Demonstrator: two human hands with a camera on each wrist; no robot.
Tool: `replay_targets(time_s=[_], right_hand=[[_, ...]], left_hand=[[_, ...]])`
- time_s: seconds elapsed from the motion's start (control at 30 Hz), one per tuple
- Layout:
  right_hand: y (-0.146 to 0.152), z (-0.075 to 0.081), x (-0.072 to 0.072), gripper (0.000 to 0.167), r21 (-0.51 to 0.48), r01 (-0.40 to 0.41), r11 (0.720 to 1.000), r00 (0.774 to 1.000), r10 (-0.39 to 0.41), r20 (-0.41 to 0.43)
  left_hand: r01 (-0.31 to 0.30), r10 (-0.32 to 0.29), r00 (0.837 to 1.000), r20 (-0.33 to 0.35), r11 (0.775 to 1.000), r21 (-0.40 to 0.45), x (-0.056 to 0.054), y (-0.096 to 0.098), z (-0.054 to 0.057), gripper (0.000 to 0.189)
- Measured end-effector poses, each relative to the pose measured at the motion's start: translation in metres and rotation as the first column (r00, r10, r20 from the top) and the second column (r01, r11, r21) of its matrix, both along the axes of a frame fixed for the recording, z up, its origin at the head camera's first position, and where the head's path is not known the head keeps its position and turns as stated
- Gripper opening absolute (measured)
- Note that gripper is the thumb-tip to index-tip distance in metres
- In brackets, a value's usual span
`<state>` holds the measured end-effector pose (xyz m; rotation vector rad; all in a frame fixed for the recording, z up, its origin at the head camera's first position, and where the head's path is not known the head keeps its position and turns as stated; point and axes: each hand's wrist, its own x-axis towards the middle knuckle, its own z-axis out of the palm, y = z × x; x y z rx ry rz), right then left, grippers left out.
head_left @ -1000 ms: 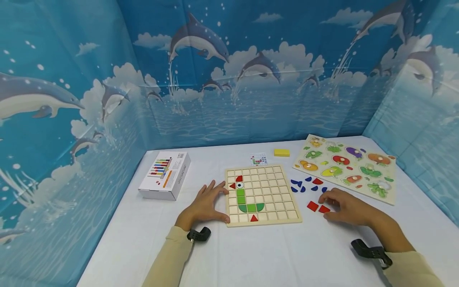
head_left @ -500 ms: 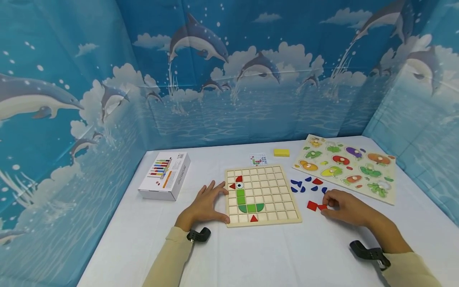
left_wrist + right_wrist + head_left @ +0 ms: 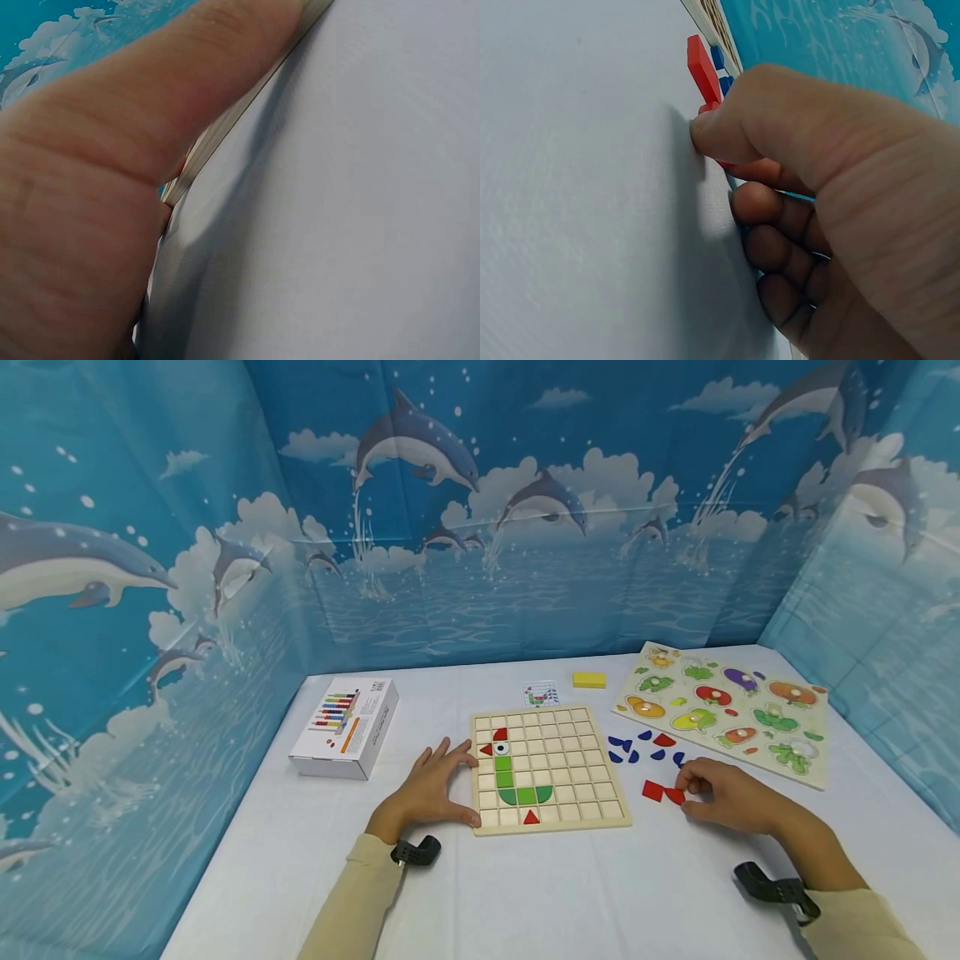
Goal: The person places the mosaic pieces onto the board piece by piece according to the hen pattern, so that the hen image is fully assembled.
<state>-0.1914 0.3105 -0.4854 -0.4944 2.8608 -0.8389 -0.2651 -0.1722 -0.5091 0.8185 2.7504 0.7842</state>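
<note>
My left hand [image 3: 435,783] spreads along the left side of a wooden grid board [image 3: 585,819], thumb and fingertips at its edge. Set in the board are green blocks [image 3: 504,771], rounded green end pieces, a round eye piece [image 3: 502,747] and small red pieces; a red triangle [image 3: 532,817] lies in the bottom row. Right of the board, my right hand [image 3: 723,793] pinches a red curved-edge block [image 3: 675,796] between thumb and forefinger, low over the table. A red square block [image 3: 652,790] lies beside it, also close by in the right wrist view.
Several blue pieces [image 3: 633,757] and another red piece [image 3: 663,739] lie beyond my right hand. Behind them is a vegetable puzzle board [image 3: 750,702]. A pattern card [image 3: 540,693] and a yellow block [image 3: 588,679] lie behind the grid; a white abacus box [image 3: 345,727] stands left.
My right thumb and forefinger have closed on the red curved-edge block, which has turned and shifted slightly beside the red square. My left hand and the grid board have stayed put.
</note>
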Motion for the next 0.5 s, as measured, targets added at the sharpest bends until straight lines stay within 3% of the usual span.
replay_targets(time_s=[0.5], right_hand=[[-0.0013, 0.0029, -0.0006, 0.024, -0.032, 0.023, 0.999, 1.0, -0.022, 0.022]], left_hand=[[0.006, -0.006, 1.0, -0.009, 1.0, -0.004, -0.0002, -0.0008, -0.0008, 0.091]])
